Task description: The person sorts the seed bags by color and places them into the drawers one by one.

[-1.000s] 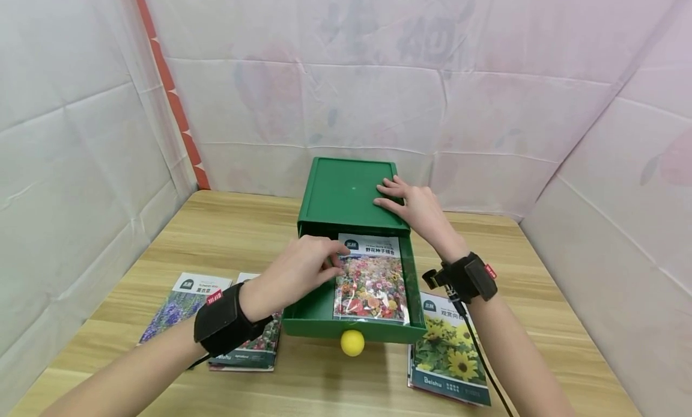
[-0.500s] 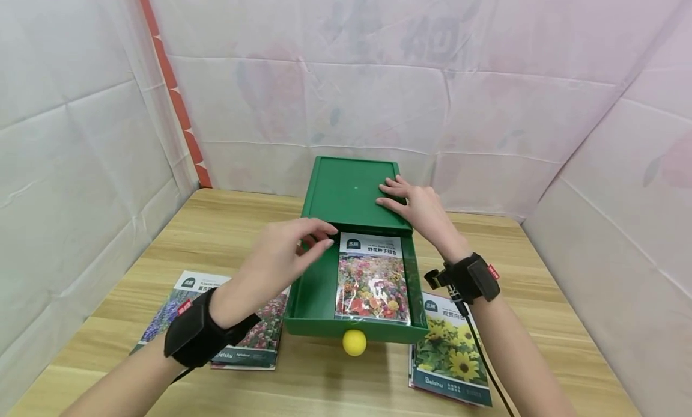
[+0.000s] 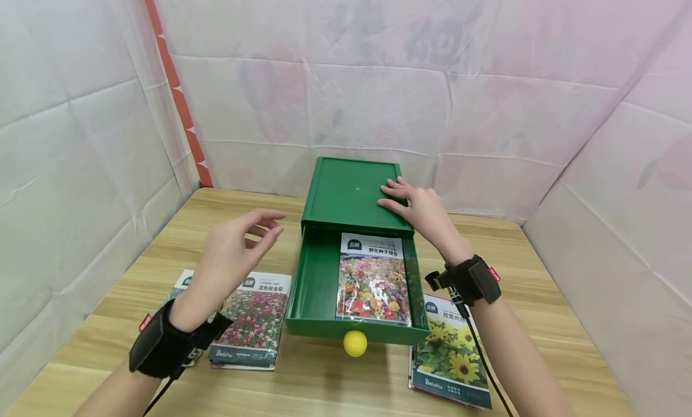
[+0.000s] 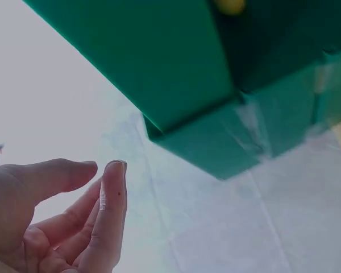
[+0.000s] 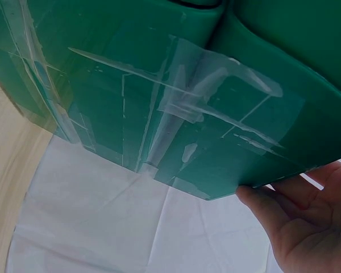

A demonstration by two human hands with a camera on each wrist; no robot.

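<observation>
White sheets wall in the wooden desk (image 3: 324,387). One green drawer box (image 3: 351,191) stands there, drawer out, one seed packet (image 3: 372,279) inside; three more packets lie around. My right hand (image 3: 413,206) rests flat on the box top. My left hand (image 3: 235,255) hovers empty, fingers relaxed, left of the box.

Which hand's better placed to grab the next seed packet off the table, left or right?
Likely left. The left hand is free, open, hovering above the mixed-flower packet beside the open drawer. The right hand rests flat on the green box, steadying it, though the sunflower packet lies on its side.
</observation>
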